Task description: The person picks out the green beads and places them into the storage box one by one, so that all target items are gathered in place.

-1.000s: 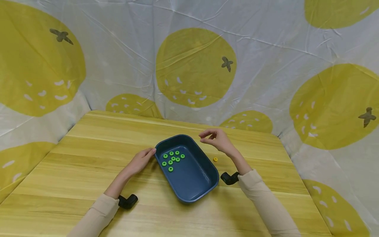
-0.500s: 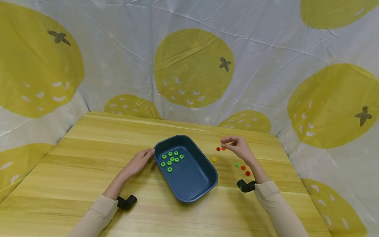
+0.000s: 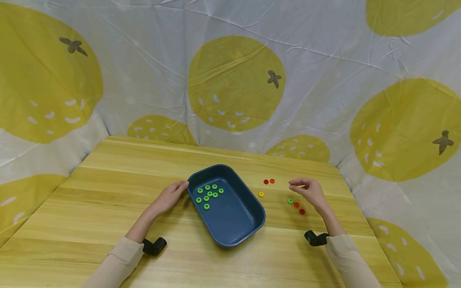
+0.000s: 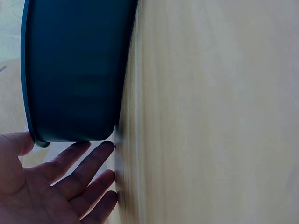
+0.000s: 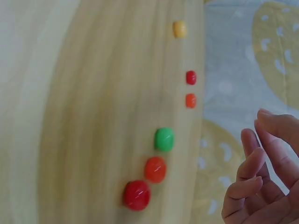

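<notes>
My left hand (image 3: 171,197) is at the far left corner of a dark blue tray (image 3: 248,234). In the left wrist view its thumb meets the rim, while the spread fingers (image 4: 88,168) lie against or just beside the outer wall. Several green ring beads (image 3: 206,207) lie inside the tray, toward its far left. My right hand (image 3: 310,191) hovers to the right of the tray, above a green bead (image 3: 290,201), an orange bead (image 3: 296,205) and a red bead (image 3: 302,211). Its thumb and forefinger come together, with nothing visible between them in the right wrist view.
Right of the tray lie a yellow bead (image 3: 261,194), another red bead (image 3: 266,181) and another orange bead (image 3: 272,181). The wooden table (image 3: 108,192) ends at a fruit-patterned cloth (image 3: 317,60) behind. Each wrist wears a black camera (image 3: 155,246).
My right hand has moved from beside the tray's far right rim to the right and nearer to me, uncovering the red, orange and green beads. The left hand and tray stay put.
</notes>
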The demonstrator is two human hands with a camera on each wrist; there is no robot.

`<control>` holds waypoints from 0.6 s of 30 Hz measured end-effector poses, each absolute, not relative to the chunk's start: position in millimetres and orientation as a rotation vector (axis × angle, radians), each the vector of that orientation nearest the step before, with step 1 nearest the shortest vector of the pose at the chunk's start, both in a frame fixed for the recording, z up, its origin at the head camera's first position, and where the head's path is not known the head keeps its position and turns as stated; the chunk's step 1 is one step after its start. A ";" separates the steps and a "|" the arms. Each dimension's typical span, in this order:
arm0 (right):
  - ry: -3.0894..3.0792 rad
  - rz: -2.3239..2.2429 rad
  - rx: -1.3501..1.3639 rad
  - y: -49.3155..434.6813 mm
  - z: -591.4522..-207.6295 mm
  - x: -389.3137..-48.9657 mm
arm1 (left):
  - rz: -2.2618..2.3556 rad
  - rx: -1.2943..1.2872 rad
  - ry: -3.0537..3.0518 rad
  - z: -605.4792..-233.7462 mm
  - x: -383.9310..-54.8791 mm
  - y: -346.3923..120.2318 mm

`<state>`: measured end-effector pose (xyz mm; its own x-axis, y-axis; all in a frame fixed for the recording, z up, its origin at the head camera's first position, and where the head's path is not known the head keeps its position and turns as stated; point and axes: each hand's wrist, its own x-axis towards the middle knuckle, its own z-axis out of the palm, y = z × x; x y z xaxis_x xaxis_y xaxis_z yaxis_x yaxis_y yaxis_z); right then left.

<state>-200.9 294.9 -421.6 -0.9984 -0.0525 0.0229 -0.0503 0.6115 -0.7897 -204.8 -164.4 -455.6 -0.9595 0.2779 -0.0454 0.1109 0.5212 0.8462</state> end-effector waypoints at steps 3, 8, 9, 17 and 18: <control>2.830 -1.332 -0.082 301.5 -428.5 -197.9 | 1.425 0.333 2.577 -456.1 -204.7 -164.4; 2.818 -1.188 -0.091 304.6 -435.5 -194.6 | 1.424 0.330 2.577 -457.2 -204.9 -164.4; 2.816 -1.155 -0.107 304.7 -436.5 -194.3 | 1.424 0.331 2.578 -457.0 -204.7 -164.3; 2.876 -0.963 -0.251 304.7 -446.1 -195.8 | 1.434 0.323 2.570 -455.0 -203.5 -163.5; 2.875 -0.963 -0.243 304.5 -446.9 -196.1 | 1.436 0.325 2.569 -454.9 -203.4 -163.5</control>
